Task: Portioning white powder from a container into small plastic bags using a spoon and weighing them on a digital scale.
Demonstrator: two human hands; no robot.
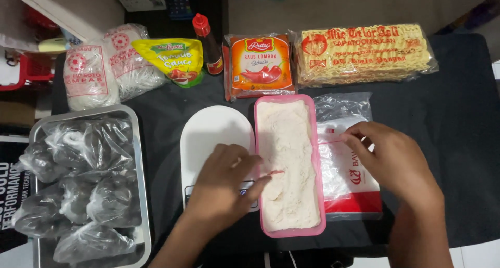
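A pink rectangular tray (315, 158) full of white flour lies in the middle of the black mat. My left hand (226, 182) rests over a white kitchen scale (213, 132) to the tray's left, its fingertips touching the tray's left rim and the flour; I cannot tell if it holds anything. My right hand (388, 158) lies on a clear plastic bag with red print (349, 195) to the tray's right, fingers pinching the bag's upper edge.
A metal tray (140, 195) with several tied clear bags stands at the left. Along the back lie two white packets (91, 75), a yellow sauce pouch (174, 59), a red-capped bottle (208, 41), an orange sauce pouch (260, 65) and a noodle pack (364, 52).
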